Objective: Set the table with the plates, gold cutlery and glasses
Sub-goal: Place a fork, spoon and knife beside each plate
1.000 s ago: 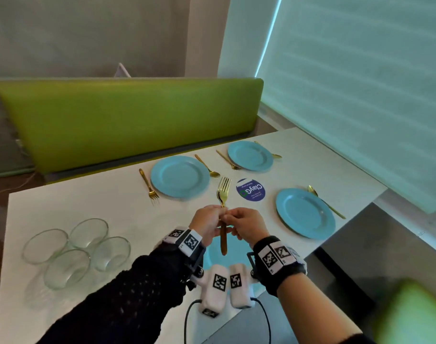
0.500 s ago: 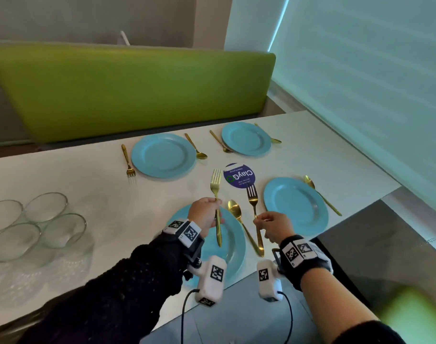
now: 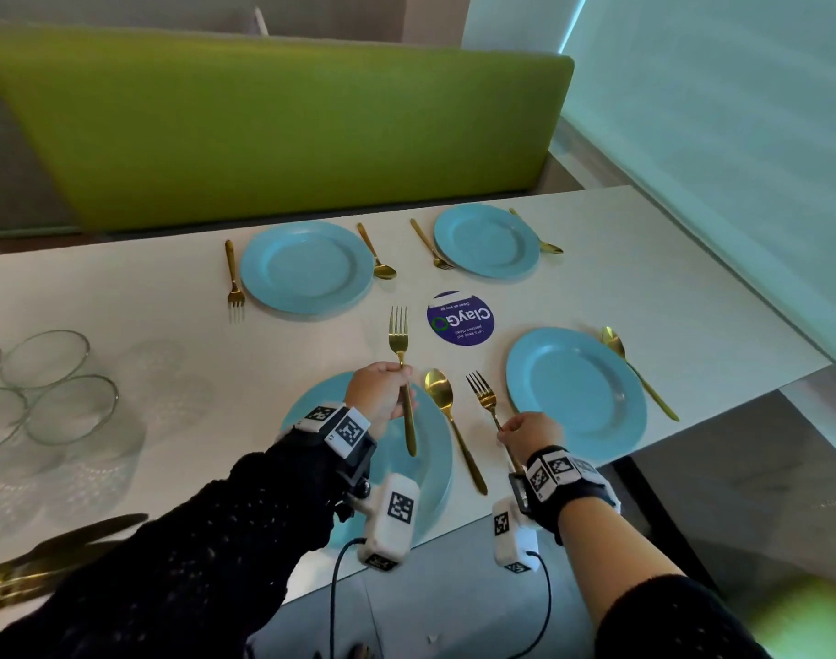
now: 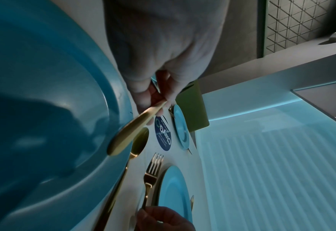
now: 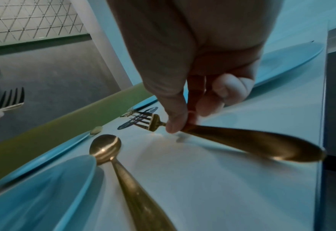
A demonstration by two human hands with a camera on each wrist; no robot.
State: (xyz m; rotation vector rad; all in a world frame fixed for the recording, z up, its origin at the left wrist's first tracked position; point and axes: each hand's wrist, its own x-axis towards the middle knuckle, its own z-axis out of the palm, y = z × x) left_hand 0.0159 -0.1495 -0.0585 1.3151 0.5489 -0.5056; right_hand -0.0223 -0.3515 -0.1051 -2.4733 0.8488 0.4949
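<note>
Each hand has a slim, matte gold fork with four tines and a handle that widens to a rounded end. The left hand (image 3: pixel 383 392) is curled round the middle of its fork (image 3: pixel 400 344), holding it above the near blue plate (image 3: pixel 435 473), tines pointing away toward the round purple sticker (image 3: pixel 460 318). The right hand (image 3: pixel 530 432) pinches the second fork (image 3: pixel 483 397) at its neck with thumb and fingertips; that fork sits between a gold spoon (image 3: pixel 447 420) lying just right of the near plate and the right-hand plate (image 3: pixel 575 390), on the near side of the sticker.

From above I cannot tell whether the second fork touches the white counter (image 3: pixel 168 373). The right wrist view shows its handle end (image 5: pixel 281 146) raised, casting a shadow on the counter, with the tines low near the surface. The left wrist view shows the first fork's handle (image 4: pixel 135 128) hanging over the near plate's rim (image 4: pixel 96 109).

Left of the sticker, four clear glass bowls (image 3: pixel 50 397) stand clustered.
</note>
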